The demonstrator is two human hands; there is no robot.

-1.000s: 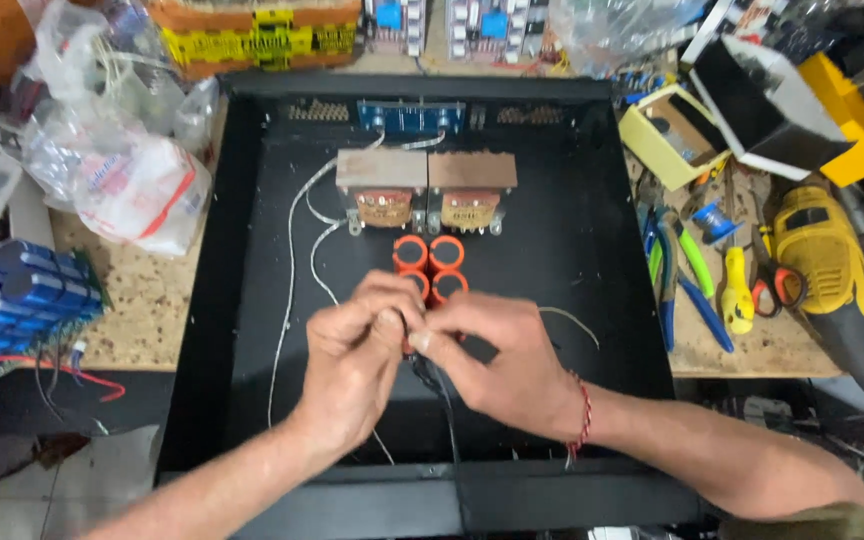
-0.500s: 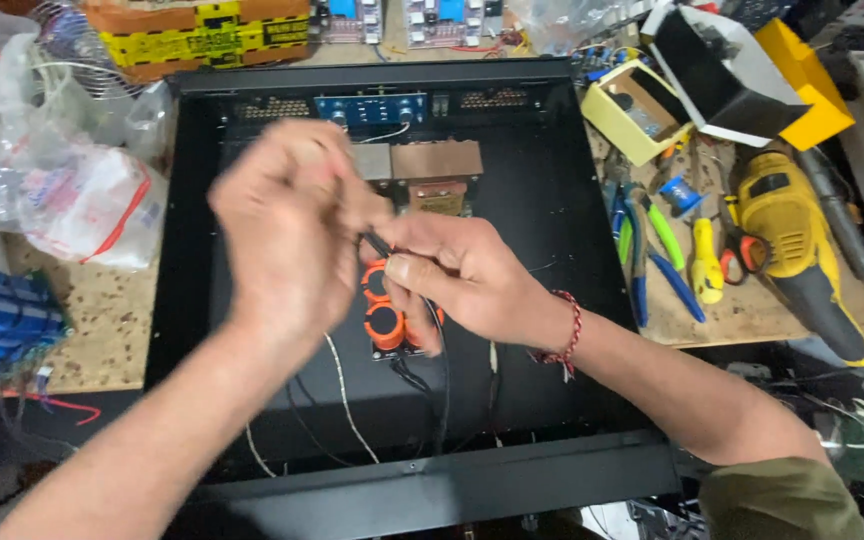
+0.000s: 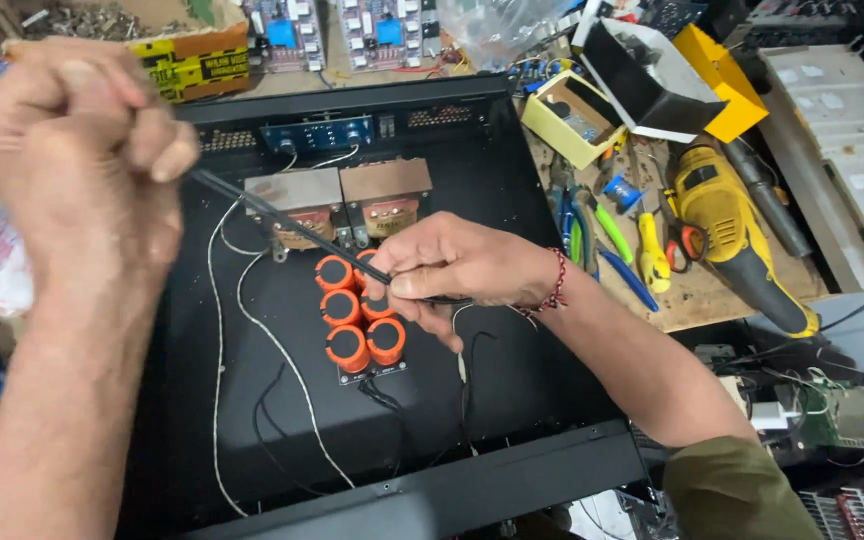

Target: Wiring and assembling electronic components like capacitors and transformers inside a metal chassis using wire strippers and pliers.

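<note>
Here, in the head view, a thin black cable (image 3: 282, 222) is seen stretched taut between two hands above an open black metal chassis (image 3: 512, 200). The left hand (image 3: 77, 165) is raised at about ten o'clock in the picture, clenched into a fist around the upper end of the cable, with the thumb pressed over the curled fingers. The right hand (image 3: 452, 272) is held near the centre, its thumb and forefinger pinched on the lower end of the cable; a red beaded bracelet (image 3: 555, 283) is worn at its wrist.

Just below the right hand, at about seven o'clock from it, a cluster of orange cylindrical capacitors (image 3: 357, 315) is mounted on the chassis floor. At twelve o'clock from the capacitors, two grey boxed transformers with copper windings (image 3: 347, 200) are set side by side, and behind them a blue circuit board (image 3: 322, 133) is fixed along the rear wall. White braided wires (image 3: 252, 320) are trailed across the chassis floor towards six o'clock.

At three o'clock, on the wooden bench, a yellow power drill (image 3: 727, 225) is laid beside green- and blue-handled pliers (image 3: 602, 245). At one o'clock a small yellow cardboard box (image 3: 570, 115) stands open.
</note>
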